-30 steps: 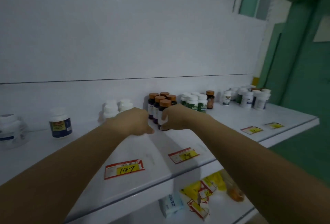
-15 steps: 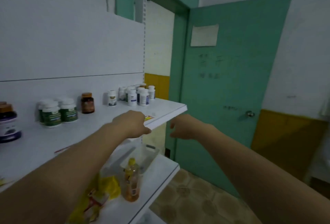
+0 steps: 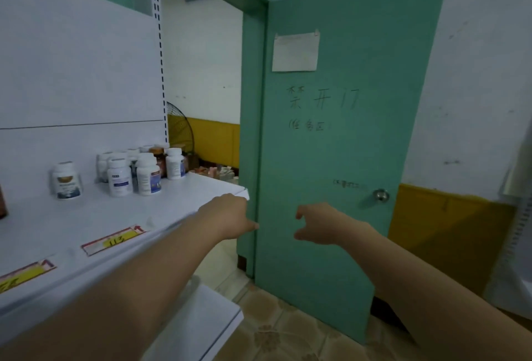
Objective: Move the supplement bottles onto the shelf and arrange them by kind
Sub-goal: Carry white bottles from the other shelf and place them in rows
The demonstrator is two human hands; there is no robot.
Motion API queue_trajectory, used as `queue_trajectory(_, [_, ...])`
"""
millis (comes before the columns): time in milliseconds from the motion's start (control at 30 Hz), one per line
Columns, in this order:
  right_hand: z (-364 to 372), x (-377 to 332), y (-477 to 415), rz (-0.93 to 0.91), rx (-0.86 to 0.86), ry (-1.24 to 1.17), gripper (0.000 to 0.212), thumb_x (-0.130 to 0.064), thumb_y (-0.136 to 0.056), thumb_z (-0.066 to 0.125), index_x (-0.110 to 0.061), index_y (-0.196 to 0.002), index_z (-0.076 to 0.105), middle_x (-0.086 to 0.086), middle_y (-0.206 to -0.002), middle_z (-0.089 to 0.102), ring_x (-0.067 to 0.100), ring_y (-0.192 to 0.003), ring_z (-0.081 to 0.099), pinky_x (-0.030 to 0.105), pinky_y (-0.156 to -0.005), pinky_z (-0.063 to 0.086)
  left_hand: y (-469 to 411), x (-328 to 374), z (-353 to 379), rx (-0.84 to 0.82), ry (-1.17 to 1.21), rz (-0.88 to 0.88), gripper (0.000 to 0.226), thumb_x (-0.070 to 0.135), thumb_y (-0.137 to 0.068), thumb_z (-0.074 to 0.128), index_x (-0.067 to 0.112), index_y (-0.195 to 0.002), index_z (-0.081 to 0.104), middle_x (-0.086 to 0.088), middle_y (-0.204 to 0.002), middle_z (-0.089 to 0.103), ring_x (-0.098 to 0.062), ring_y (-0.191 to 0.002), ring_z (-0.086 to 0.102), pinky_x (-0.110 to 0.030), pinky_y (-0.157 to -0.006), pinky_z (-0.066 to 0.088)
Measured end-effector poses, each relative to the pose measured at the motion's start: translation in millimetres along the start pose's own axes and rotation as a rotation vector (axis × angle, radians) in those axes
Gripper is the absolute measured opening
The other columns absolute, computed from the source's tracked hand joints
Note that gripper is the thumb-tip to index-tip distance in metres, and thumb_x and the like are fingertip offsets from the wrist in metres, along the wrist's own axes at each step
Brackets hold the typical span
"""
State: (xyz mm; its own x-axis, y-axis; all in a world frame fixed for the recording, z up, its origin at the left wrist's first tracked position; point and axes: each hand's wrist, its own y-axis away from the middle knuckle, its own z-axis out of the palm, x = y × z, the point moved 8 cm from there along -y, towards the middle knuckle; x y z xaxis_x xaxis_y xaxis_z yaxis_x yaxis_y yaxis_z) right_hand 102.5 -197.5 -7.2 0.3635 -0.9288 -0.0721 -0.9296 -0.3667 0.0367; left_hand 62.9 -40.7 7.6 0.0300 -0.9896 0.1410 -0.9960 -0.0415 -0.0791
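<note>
Supplement bottles (image 3: 148,176) stand on shelf (image 3: 187,199); left hand (image 3: 227,216), right hand (image 3: 322,223) loosely curled, seemingly empty.

White shelf (image 3: 178,202), bottles (image 3: 148,174), perhaps price tags (image 3: 113,239)

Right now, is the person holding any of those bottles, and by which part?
Nothing is held. The left hand and right hand are empty; the bottles stand on the shelf, untouched.
</note>
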Motion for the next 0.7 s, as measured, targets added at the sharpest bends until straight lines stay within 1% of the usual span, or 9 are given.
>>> queue_trajectory(100, [-11.1,-5.4,-48.3,-0.045,0.031,-0.007,0.046,-0.030,-0.092,0.055,-0.010,-0.134,0.049,0.012,-0.133,0.055,0.027,-0.123,0.050,0.033,-0.098,0.044,-39.5,-23.9,-7.1,0.065,0.037,-0.046,0.046,0.046,-0.090,0.053,0.009,-0.117,0.055,-0.012,-0.119,0.058,-0.026,-0.106,0.055,-0.032,-0.083,0.044])
queue_trajectory(233, [-34.5,-35.6,-111.9,-0.161,0.053,-0.011,0.047,-0.030,-0.095,0.052,-0.008,-0.137,0.047,0.012,-0.137,0.053,0.028,-0.125,0.049,0.032,-0.099,0.042,-85.2,-72.9,-21.6,0.097,0.053,-0.170,0.048,0.044,-0.092,0.051,0.007,-0.123,0.053,-0.011,-0.126,0.057,-0.026,-0.111,0.055,-0.035,-0.089,0.046])
queue_trajectory(300, [-45.8,-54.1,-146.4,-0.231,0.079,-0.029,0.046,-0.030,-0.095,0.052,-0.009,-0.136,0.046,0.013,-0.136,0.052,0.028,-0.123,0.050,0.034,-0.098,0.043,-103.0,-93.1,-33.0,0.150,0.046,-0.231,0.046,0.043,-0.092,0.050,0.008,-0.121,0.054,-0.011,-0.123,0.058,-0.027,-0.109,0.056,-0.037,-0.087,0.047])
queue_trajectory(400, [-52.9,-85.8,-193.3,-0.340,0.094,-0.065,0.043,-0.027,-0.095,0.052,-0.006,-0.132,0.048,0.015,-0.133,0.054,0.030,-0.118,0.052,0.039,-0.098,0.045,-119.1,-116.6,-51.6,0.308,-0.003,-0.320,0.037,0.040,-0.091,0.051,0.009,-0.110,0.057,-0.012,-0.114,0.061,-0.028,-0.102,0.059,-0.037,-0.080,0.050])
queue_trajectory(433, [-54.1,-97.7,-206.6,-0.385,0.103,-0.084,0.043,-0.026,-0.095,0.052,-0.006,-0.133,0.048,0.015,-0.134,0.053,0.030,-0.119,0.052,0.038,-0.097,0.045,-120.8,-124.3,-57.2,0.371,-0.016,-0.355,0.033,0.038,-0.091,0.051,0.010,-0.108,0.058,-0.011,-0.112,0.061,-0.029,-0.101,0.059,-0.037,-0.079,0.050])
queue_trajectory(533, [-58.4,-133.5,-241.3,-0.516,0.171,-0.177,0.044,-0.027,-0.095,0.052,-0.010,-0.135,0.046,0.013,-0.135,0.053,0.028,-0.121,0.051,0.035,-0.094,0.044,-113.8,-151.0,-70.6,0.610,-0.031,-0.471,0.031,0.028,-0.090,0.052,0.009,-0.114,0.059,-0.013,-0.110,0.057,-0.030,-0.102,0.057,-0.036,-0.079,0.047])
queue_trajectory(600, [-57.0,-157.8,-259.4,-0.602,0.178,-0.260,0.043,-0.026,-0.094,0.052,-0.011,-0.134,0.047,0.013,-0.135,0.054,0.028,-0.121,0.052,0.035,-0.094,0.043,-98.7,-168.1,-75.5,0.745,-0.043,-0.572,0.031,0.021,-0.085,0.059,0.002,-0.109,0.060,-0.018,-0.104,0.055,-0.035,-0.098,0.054,-0.040,-0.074,0.044])
queue_trajectory(633, [-56.0,-169.9,-268.2,-0.649,0.174,-0.305,0.045,-0.025,-0.093,0.054,-0.013,-0.136,0.046,0.011,-0.136,0.053,0.028,-0.122,0.051,0.036,-0.096,0.043,-91.3,-177.5,-75.2,0.778,-0.045,-0.641,0.031,0.019,-0.083,0.063,-0.002,-0.106,0.059,-0.021,-0.103,0.053,-0.037,-0.097,0.053,-0.042,-0.074,0.044])
queue_trajectory(700, [-55.5,-191.3,-284.2,-0.739,0.173,-0.415,0.052,-0.027,-0.089,0.058,-0.021,-0.138,0.044,0.010,-0.136,0.054,0.027,-0.119,0.053,0.036,-0.095,0.045,-82.3,-193.9,-71.6,0.779,-0.040,-0.740,0.036,0.016,-0.078,0.070,-0.005,-0.104,0.057,-0.025,-0.102,0.052,-0.040,-0.095,0.053,-0.043,-0.074,0.043])
